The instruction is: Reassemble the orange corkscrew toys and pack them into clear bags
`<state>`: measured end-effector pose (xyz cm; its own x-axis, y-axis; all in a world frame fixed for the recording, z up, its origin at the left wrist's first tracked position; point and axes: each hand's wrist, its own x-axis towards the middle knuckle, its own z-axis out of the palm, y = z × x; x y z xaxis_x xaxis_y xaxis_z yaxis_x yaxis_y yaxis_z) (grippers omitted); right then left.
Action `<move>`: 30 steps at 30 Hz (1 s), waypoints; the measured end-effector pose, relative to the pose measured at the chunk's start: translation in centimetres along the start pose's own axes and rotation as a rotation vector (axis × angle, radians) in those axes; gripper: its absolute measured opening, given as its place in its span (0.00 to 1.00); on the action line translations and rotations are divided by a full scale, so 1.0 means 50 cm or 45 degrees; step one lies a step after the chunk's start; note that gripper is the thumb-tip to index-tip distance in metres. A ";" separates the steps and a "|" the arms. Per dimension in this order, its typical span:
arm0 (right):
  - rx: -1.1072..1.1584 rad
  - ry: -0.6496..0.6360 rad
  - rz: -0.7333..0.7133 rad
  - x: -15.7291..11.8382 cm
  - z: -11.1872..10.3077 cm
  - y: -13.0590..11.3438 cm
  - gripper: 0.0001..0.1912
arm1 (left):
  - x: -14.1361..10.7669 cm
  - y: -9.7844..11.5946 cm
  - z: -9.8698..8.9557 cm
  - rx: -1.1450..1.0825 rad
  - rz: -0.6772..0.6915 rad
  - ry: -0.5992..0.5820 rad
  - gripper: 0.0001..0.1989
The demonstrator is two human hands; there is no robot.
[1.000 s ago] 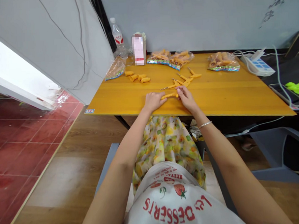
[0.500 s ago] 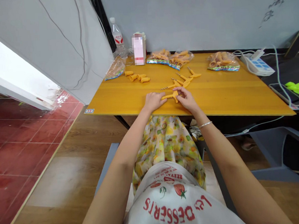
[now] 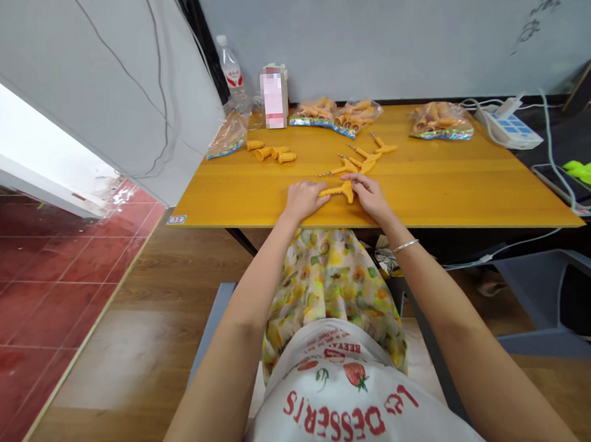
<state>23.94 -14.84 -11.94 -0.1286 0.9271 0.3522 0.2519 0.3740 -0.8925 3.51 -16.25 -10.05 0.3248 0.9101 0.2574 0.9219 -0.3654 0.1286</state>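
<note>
A person is sitting at the near edge of a yellow wooden table, with a red tile floor stretching away on the left. A plastic water bottle is standing at the far left corner, and clear bags of orange plastic parts are lying along the far edge. Loose orange plastic sleeves are sitting left of centre, while orange plastic anchors with screws are lying right of them. An orange plastic anchor is resting on the tabletop near the person, between the hands. The left hand is lying palm-down, its fingers touching the anchor's left end. The right hand is touching its right end with the fingertips, though whether either hand is gripping is impossible to tell.
</note>
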 end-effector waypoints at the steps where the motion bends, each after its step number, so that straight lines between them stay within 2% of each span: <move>1: 0.008 0.000 0.023 0.001 0.000 0.001 0.13 | 0.000 0.000 0.000 -0.003 0.001 0.003 0.19; 6: 0.011 0.008 0.091 0.004 0.002 0.004 0.15 | -0.001 -0.004 0.000 -0.048 0.078 0.042 0.17; 10: -0.009 0.033 0.105 0.002 0.004 0.007 0.14 | 0.002 -0.007 0.003 -0.065 0.150 0.097 0.22; 13: -0.006 0.067 0.120 0.003 0.004 0.015 0.14 | 0.002 -0.004 0.005 -0.064 0.169 0.070 0.24; 17: -0.067 0.069 0.063 0.037 -0.012 0.038 0.12 | 0.003 -0.008 0.001 -0.111 0.244 0.095 0.25; 19: -0.178 0.072 -0.046 0.069 -0.028 0.050 0.10 | 0.014 -0.027 -0.004 -0.163 0.265 0.149 0.25; 21: -0.380 0.084 -0.205 0.102 -0.044 0.059 0.09 | 0.037 -0.060 -0.011 -0.188 0.210 0.224 0.24; 23: -0.653 0.031 -0.373 0.128 -0.055 0.063 0.09 | 0.070 -0.102 -0.017 -0.140 0.058 0.321 0.23; 25: -0.910 -0.097 -0.487 0.144 -0.061 0.062 0.13 | 0.107 -0.140 -0.018 -0.030 -0.089 0.364 0.21; 27: -1.086 -0.229 -0.536 0.152 -0.063 0.059 0.15 | 0.141 -0.168 -0.012 0.100 -0.130 0.324 0.19; 30: -1.230 -0.324 -0.573 0.165 -0.063 0.054 0.13 | 0.178 -0.184 0.009 0.240 -0.063 0.217 0.14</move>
<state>26.60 -6.12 -10.55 -0.5634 0.7098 0.4229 0.7639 0.6425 -0.0606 -1.97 -4.70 -9.38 0.2530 0.8738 0.4153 0.9640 -0.2640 -0.0317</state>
